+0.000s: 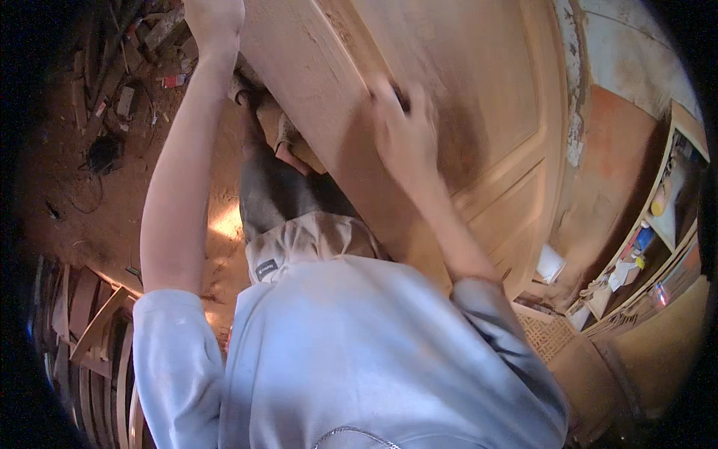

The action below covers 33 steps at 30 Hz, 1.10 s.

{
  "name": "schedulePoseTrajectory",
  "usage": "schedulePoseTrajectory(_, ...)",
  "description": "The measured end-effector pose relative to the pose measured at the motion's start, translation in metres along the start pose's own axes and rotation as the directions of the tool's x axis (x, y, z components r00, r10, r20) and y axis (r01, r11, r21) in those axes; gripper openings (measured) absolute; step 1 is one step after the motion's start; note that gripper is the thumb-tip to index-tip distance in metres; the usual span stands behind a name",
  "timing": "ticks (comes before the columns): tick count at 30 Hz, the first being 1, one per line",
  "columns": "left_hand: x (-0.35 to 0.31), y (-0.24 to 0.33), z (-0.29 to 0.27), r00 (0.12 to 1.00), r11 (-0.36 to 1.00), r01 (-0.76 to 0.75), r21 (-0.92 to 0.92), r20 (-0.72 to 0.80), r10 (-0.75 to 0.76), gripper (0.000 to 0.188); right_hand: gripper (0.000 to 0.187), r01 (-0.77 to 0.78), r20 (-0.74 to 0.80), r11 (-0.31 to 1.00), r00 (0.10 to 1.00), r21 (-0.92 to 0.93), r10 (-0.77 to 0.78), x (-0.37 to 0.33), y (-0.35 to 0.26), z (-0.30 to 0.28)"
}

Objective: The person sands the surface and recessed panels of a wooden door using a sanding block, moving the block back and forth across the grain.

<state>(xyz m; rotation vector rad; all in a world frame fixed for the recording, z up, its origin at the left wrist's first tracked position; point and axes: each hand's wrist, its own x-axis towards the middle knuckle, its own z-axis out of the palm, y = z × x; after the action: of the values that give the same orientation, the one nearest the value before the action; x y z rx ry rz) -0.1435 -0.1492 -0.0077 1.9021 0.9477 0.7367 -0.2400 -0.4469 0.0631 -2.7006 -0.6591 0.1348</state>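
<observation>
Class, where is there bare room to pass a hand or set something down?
Bare: the wooden panel, between the right hand and the frame at its right; brown floor, between wood scraps and stacked boards. Crowded: those scraps and boards, and cluttered shelves.

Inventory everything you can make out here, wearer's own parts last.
Wooden panel: one, brown, centre to top
Wood scraps: several, brown and grey, upper left
Boards: several, brown, lower left
Floor: one, reddish-brown, left
Shelf unit: one, light wood, right
Container: one, white, right
Lattice panel: one, tan, lower right
Shirt: one, pale blue, bottom centre
Legwear: one, dark, centre left
Left hand: one, bare, cut off at top edge
Right hand: one, bare, against wooden panel
</observation>
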Motion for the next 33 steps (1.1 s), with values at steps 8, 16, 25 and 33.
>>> schedulePoseTrajectory(8,-0.017,0.028,0.005,0.999,0.997,0.04,-0.067,0.033,-0.037,0.041,0.039,0.073,-0.01,0.992,0.997,-0.099,-0.074,-0.045,0.029,-0.019)
schedulePoseTrajectory(16,-0.009,0.014,0.013,1.0,0.999,0.023,0.037,0.017,-0.024,0.043,0.029,0.125,-0.093,0.992,0.988,0.024,-0.122,0.123,-0.032,0.004)
schedulePoseTrajectory(25,-0.012,-0.014,0.009,0.957,0.971,-0.188,0.146,-0.197,0.214,0.045,0.035,0.011,0.147,0.993,0.989,-0.117,0.006,-0.081,0.028,-0.023)
schedulePoseTrajectory(33,-0.007,0.019,0.013,0.999,0.999,0.024,-0.025,0.034,-0.023,0.044,0.031,0.224,-0.171,0.96,0.952,-0.17,-0.253,0.198,-0.049,0.027)
